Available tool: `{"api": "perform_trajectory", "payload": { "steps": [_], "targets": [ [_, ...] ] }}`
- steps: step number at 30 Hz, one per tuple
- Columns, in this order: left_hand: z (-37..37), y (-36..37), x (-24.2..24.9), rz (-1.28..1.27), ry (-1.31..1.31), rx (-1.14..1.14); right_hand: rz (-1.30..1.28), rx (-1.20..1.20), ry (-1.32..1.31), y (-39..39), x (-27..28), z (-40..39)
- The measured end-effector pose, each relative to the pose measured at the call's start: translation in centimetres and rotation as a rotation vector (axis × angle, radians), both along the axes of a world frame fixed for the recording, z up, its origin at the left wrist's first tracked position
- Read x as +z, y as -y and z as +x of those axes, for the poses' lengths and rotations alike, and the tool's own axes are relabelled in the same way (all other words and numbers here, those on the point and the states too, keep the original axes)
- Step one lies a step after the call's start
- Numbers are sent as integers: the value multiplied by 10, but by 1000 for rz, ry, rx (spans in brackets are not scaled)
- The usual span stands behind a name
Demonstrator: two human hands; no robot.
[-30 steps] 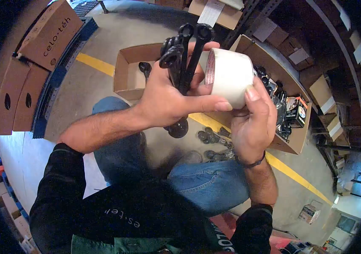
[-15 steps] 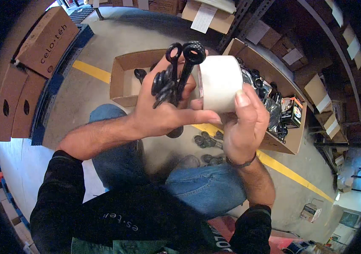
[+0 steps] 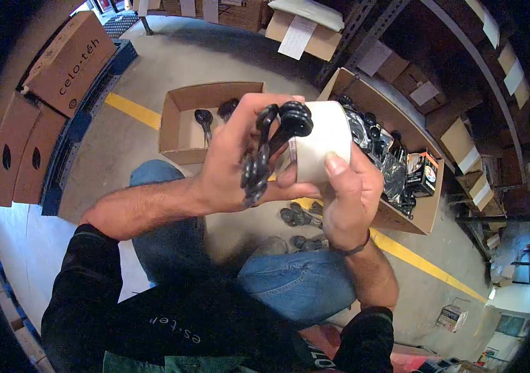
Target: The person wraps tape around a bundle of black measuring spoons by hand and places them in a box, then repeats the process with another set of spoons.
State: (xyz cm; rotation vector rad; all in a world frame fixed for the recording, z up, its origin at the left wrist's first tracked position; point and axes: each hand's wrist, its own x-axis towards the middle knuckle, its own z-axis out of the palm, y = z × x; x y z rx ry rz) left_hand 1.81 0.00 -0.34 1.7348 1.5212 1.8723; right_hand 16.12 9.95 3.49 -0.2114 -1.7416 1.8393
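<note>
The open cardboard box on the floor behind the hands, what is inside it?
Inside the open cardboard box two black ring-ended tools lie on its bare bottom. The left hand, gripping a bundle of black tools, covers the box's right part, so anything there cannot be seen.

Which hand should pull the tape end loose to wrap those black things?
Probably the right hand: its fingers already rest on the white tape roll. The left hand is full, gripping the bundle of black parts.
</note>
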Motion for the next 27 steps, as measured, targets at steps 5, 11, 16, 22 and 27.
{"api": "perform_trajectory", "payload": {
  "steps": [5, 11, 16, 22, 27],
  "targets": [
    [0, 1, 4, 32, -63, -29, 22, -31, 30, -5, -7, 1],
    [-1, 4, 2, 2, 0, -84, -23, 4, -22, -1, -5, 0],
    [-1, 2, 6, 70, -81, -74, 1, -32, 10, -3, -5, 2],
    [5, -6, -6, 164, 17, -119, -124, 40, 25, -1, 0, 5],
    [1, -1, 1, 136, -20, -65, -21, -19, -42, -1, -8, 0]
  ]
}}
